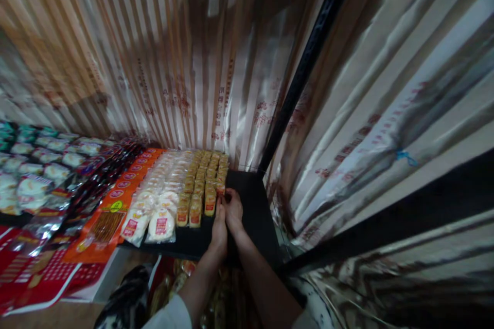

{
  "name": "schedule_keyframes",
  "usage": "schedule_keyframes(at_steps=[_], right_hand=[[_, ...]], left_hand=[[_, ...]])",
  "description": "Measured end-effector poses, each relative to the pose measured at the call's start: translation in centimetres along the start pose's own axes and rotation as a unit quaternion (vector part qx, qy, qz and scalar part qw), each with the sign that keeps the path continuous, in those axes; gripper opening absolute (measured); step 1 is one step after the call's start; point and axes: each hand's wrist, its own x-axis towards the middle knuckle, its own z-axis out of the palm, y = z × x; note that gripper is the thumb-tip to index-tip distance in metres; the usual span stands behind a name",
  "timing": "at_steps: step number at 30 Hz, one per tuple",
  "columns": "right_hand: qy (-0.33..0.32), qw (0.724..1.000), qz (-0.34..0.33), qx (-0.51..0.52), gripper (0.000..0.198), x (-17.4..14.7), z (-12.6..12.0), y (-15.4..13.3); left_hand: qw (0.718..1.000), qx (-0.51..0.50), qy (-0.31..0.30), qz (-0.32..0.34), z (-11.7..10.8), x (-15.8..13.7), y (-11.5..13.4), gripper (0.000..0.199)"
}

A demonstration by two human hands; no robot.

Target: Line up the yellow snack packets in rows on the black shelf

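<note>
Both my hands meet at the front of the rightmost row of small yellow snack packets [210,200] on a black shelf [250,216]. My left hand [219,223] has its fingers pressed together along that row's front end. Close on its right, my right hand [233,209] has bent fingers. Between the fingertips shows part of a small snack packet [221,190] with a red and yellow wrapper; the fingers hide the rest. The neighbouring packets stand upright in tight rows. To their left lie rows of flat white round packets [161,223] in clear wrapping.
Orange snack bags [110,216], dark packets [96,180] and white packets [34,190] fill the shelf leftward. A red basket [46,282] stands at lower left. A black post [301,87] rises at the shelf's back right corner, before pleated plastic sheeting [216,61].
</note>
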Motion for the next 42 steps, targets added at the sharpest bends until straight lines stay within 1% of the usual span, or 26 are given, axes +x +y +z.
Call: schedule_keyframes(at_steps=[3, 8, 11, 13, 14, 16, 18, 21, 23, 27, 30, 33, 35, 37, 38, 39, 42], right_hand=[[0.005, 1.000, 0.000, 0.000, 0.021, -0.1, 0.3, 0.2], [0.003, 1.000, -0.001, -0.011, 0.018, 0.1, 0.6, 0.5], [-0.001, 1.000, 0.004, -0.001, 0.022, -0.1, 0.4, 0.6], [0.000, 1.000, -0.003, 0.012, 0.027, -0.5, 0.1, 0.5], [0.002, 1.000, -0.002, 0.018, 0.030, -0.8, -0.1, 0.4], [0.010, 1.000, -0.006, 0.021, 0.034, -1.6, -0.5, 0.1], [0.015, 1.000, -0.008, 0.025, 0.033, -2.6, -0.9, -0.2], [0.010, 0.999, 0.000, 0.035, 0.031, -4.3, -1.6, -0.6], [0.006, 0.999, 0.000, 0.046, 0.029, -5.5, -2.2, -0.7], [0.025, 0.998, -0.025, 0.060, 0.028, -7.8, -3.6, -1.1], [0.029, 0.996, -0.047, 0.064, 0.028, -10.3, -5.0, -1.5], [0.007, 0.994, -0.072, 0.078, 0.026, -14.0, -6.0, -1.2], [-0.022, 0.993, -0.077, 0.088, 0.025, -16.8, -6.2, -0.1], [-0.064, 0.991, -0.068, 0.091, 0.022, -19.4, -6.1, 1.6], [-0.086, 0.991, -0.061, 0.080, 0.022, -20.4, -5.9, 2.5], [-0.108, 0.991, -0.049, 0.065, 0.022, -21.3, -5.7, 3.3], [-0.187, 0.982, -0.009, -0.013, 0.022, -22.9, -5.3, 5.2]], left_hand=[[0.999, -0.016, -0.021, 0.023, -0.3, 0.6, -0.5, 0.044], [0.999, -0.010, -0.030, 0.041, -0.5, 1.0, -0.6, 0.043], [0.999, -0.026, -0.036, 0.028, -0.4, 0.9, -0.5, 0.043], [0.998, -0.043, -0.036, 0.019, -0.4, 0.8, -0.5, 0.043], [0.999, -0.043, -0.027, 0.014, -0.5, 0.7, -0.5, 0.042], [0.998, -0.054, -0.015, 0.022, -0.9, 0.3, -0.4, 0.042], [0.996, -0.083, -0.016, 0.019, -1.3, -0.2, -0.2, 0.043], [0.991, -0.125, -0.036, -0.017, -1.9, -0.9, 0.4, 0.046], [0.990, -0.127, -0.042, -0.039, -2.1, -1.1, 0.8, 0.045], [0.989, -0.128, -0.051, -0.047, -2.4, -2.1, 1.4, 0.037], [0.991, -0.108, -0.065, -0.048, -3.2, -3.7, 1.3, 0.028], [0.995, -0.059, -0.077, -0.037, -4.7, -5.9, 0.2, 0.021], [0.998, -0.011, -0.067, -0.015, -6.0, -7.4, -1.1, 0.017], [0.998, 0.043, -0.036, 0.009, -7.5, -8.8, -2.9, 0.016], [0.996, 0.091, -0.020, 0.009, -8.3, -9.4, -3.9, 0.016], [0.990, 0.138, 0.009, 0.012, -9.1, -10.0, -4.8, 0.016], [0.981, 0.187, 0.050, 0.002, -11.5, -11.4, -7.5, 0.015]])
